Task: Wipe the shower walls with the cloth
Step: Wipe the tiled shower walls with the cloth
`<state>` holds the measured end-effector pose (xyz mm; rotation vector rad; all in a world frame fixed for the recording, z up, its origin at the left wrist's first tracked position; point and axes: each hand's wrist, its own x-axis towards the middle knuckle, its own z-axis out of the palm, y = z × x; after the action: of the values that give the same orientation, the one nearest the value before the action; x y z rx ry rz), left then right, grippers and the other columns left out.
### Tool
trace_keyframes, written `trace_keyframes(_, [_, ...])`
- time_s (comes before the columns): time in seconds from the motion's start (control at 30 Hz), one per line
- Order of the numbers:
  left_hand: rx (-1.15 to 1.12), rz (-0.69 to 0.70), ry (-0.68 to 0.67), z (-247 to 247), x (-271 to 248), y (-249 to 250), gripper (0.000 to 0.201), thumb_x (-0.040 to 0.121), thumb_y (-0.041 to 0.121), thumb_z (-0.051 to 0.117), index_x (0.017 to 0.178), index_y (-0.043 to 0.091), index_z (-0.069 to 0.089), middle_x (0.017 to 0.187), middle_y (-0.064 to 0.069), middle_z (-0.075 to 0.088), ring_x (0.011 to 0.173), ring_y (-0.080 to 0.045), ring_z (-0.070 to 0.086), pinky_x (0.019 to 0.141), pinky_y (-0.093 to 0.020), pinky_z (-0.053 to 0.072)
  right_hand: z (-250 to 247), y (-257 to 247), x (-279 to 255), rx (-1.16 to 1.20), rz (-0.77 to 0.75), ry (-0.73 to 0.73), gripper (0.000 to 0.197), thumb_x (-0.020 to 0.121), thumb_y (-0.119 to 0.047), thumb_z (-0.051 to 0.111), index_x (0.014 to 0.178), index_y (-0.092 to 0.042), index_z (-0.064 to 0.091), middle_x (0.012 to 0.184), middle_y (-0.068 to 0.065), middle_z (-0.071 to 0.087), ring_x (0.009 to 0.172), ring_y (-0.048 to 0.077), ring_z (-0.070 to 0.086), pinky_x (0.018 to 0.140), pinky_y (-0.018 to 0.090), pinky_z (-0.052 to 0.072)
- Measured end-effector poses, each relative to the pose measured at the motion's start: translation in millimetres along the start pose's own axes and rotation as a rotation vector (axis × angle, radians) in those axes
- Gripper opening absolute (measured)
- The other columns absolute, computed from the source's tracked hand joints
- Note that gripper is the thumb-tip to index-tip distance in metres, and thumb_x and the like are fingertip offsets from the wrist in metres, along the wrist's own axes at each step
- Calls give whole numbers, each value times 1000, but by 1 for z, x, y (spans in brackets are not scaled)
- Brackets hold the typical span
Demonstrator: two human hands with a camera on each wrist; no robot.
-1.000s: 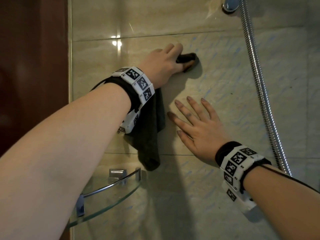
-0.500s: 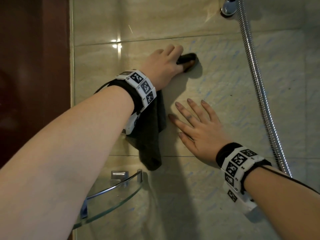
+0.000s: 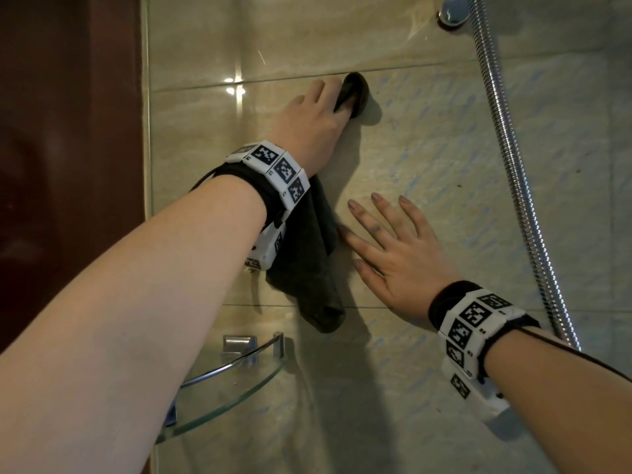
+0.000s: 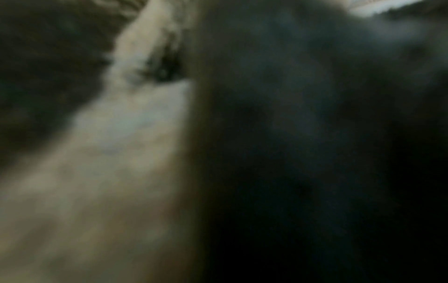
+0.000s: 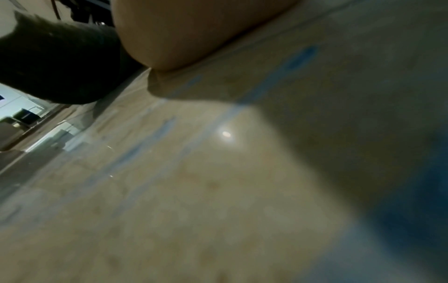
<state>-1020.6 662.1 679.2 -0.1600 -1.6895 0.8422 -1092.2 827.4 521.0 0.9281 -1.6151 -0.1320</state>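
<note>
Two hands on wall [image 3: 444,138], left [image 3: 309,119] gripping cloth [image 3: 307,254] higher now; right [image 3: 398,254] flat, unmoved

A: Cloth [image 3: 304,254] colour?
B: Dark grey-green. The shower wall [image 3: 427,148] was beige with faint blue streaks.
A: Wristbands [image 3: 278,169]?
B: White blocks bearing black square codes; the hose [image 3: 509,148] was chrome.

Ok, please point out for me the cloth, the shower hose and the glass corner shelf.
cloth [image 3: 304,254]: head view, on the dark hanging part below the left wrist.
shower hose [image 3: 513,159]: head view, on the ribbed metal middle stretch.
glass corner shelf [image 3: 225,401]: head view, on the glass near its curved front edge.
</note>
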Motion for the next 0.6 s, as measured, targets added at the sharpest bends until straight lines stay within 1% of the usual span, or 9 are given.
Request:
trace_keyframes(0.07, [-30, -46, -19, -4, 5, 1, 39, 87, 5, 39, 121, 2, 57, 120, -25, 51, 103, -40, 53, 70, -42, 47, 0, 0, 0, 2, -11, 14, 50, 98, -41, 29, 141, -23, 45, 158, 6, 20, 146, 31, 14, 115, 54, 14])
trace_keyframes(0.1, [-54, -73, -39, -5, 8, 1, 41, 89, 3, 42, 128, 5, 53, 124, -25, 47, 108, -41, 48, 76, -44, 45, 0, 0, 0, 8, -19, 24, 49, 97, -41, 30, 137, -22, 51, 157, 7, 21, 146, 32, 15, 115, 55, 15])
trace_keyframes(0.17, [-72, -102, -48, -7, 13, 2, 46, 91, 2, 42, 136, 9, 46, 129, -24, 41, 114, -40, 41, 82, -43, 41, 0, 1, 0, 19, -31, 40, 46, 95, -39, 33, 128, -20, 59, 156, 9, 24, 145, 33, 18, 114, 55, 17])
trace_keyframes(0.27, [-75, -118, -40, -7, 25, 7, 44, 93, 2, 40, 136, 11, 47, 131, -21, 38, 116, -38, 38, 83, -40, 38, 0, 3, 0, -13, -47, 4, 44, 91, -37, 36, 122, -19, 61, 154, 12, 29, 145, 34, 17, 115, 55, 14])
trace_keyframes(0.37, [-77, -130, -52, -6, 33, 7, 44, 95, 5, 40, 138, 13, 46, 131, -20, 38, 118, -37, 37, 80, -36, 34, 1, 5, 1, -40, -64, -17, 46, 88, -37, 36, 120, -16, 60, 149, 15, 38, 144, 35, 18, 115, 55, 12])
trace_keyframes(0.43, [-97, -130, -43, -6, 34, 5, 44, 96, 7, 40, 139, 15, 45, 130, -21, 39, 118, -38, 37, 78, -36, 31, 1, 5, 1, -30, -65, -8, 46, 88, -37, 36, 120, -15, 60, 147, 15, 40, 144, 35, 20, 115, 55, 13])
trace_keyframes(0.5, [-120, -110, -39, -6, 32, 4, 45, 96, 6, 41, 139, 16, 46, 128, -23, 40, 116, -40, 39, 77, -38, 33, 0, 5, 0, -13, -66, 11, 43, 87, -37, 38, 118, -15, 60, 148, 15, 39, 143, 35, 21, 115, 55, 14])
trace_keyframes(0.6, [-122, -59, -79, -6, 24, 1, 49, 94, 3, 41, 141, 19, 42, 129, -24, 39, 115, -40, 38, 82, -43, 37, 0, 4, 0, 25, -48, 58, 34, 91, -35, 40, 111, -18, 62, 152, 12, 35, 143, 34, 23, 114, 54, 18])
